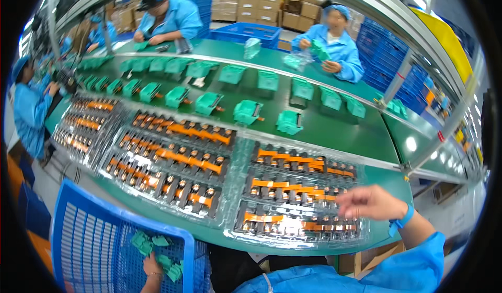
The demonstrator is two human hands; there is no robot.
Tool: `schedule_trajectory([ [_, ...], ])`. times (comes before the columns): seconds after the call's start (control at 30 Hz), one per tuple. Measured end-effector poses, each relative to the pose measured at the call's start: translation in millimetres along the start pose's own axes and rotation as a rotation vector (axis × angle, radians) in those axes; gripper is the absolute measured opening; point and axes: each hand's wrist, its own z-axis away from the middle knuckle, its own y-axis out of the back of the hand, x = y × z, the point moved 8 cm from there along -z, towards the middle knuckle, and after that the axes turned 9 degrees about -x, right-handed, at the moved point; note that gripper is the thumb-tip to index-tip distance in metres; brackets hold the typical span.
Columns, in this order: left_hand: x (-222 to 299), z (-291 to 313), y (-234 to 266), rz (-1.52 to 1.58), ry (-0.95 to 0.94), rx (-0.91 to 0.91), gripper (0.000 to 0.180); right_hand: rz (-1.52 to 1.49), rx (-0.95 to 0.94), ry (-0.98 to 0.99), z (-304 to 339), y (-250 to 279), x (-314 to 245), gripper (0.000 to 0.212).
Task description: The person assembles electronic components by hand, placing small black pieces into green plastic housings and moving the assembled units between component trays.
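1. So the left hand [152, 266] is down in the blue basket [125, 215], right up against the green pieces [166, 262] lying toward the basket's right-hand wall. Can't tell if its fingers are actually pinching one; too small and half hidden.
2. The right hand [372, 203] is over the right end of the rightmost clear tray [238, 215], fingers loosely bent and a bit apart, kinda blurry. Blue band [402, 218] on that wrist.
3. That tray sits by the tabletop [388, 182]'s near edge, toward its right end, loaded with rows of black-and-orange parts [285, 186]. More loaded trays run left along the same edge.
4. Past the trays, two rows of green housings [247, 111] line the green belt [361, 136].
5. Across the belt, one co-worker [334, 47] is holding up a green piece [320, 49]; another [172, 18] is bent over theirs.
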Motion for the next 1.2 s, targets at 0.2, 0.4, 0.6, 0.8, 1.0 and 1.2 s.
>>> schedule_trajectory([
  [0.2, -29, -10, -21, -0.034, 0.033, -0.1, 0.043, -0.205, 0.339, 0.207, -5, 27, 37, 0.024],
  [0.4, -23, 83, 110, 0.658, 0.173, 0.03, 0.034, 0.484, -0.142, 0.555, -38, -92, -8, 0.025],
  [0.6, -20, 132, 189, 1.688, 0.137, 0.127, 0.027, 0.902, -0.274, 0.458, -72, -132, -5, 0.037],
  [0.8, 83, 151, 285, 2.002, -0.113, 0.047, 0.014, 0.892, -0.289, 0.504, -83, -141, 7, 0.036],
  [1.0, 270, 166, 332, 2.071, -0.536, -0.446, 0.026, 0.58, -0.263, 0.554, -78, -115, -6, 0.028],
  [1.2, 382, 156, 314, 2.011, -0.712, -0.739, 0.031, 0.416, -0.233, 0.546, -73, -83, -3, 0.015],
])
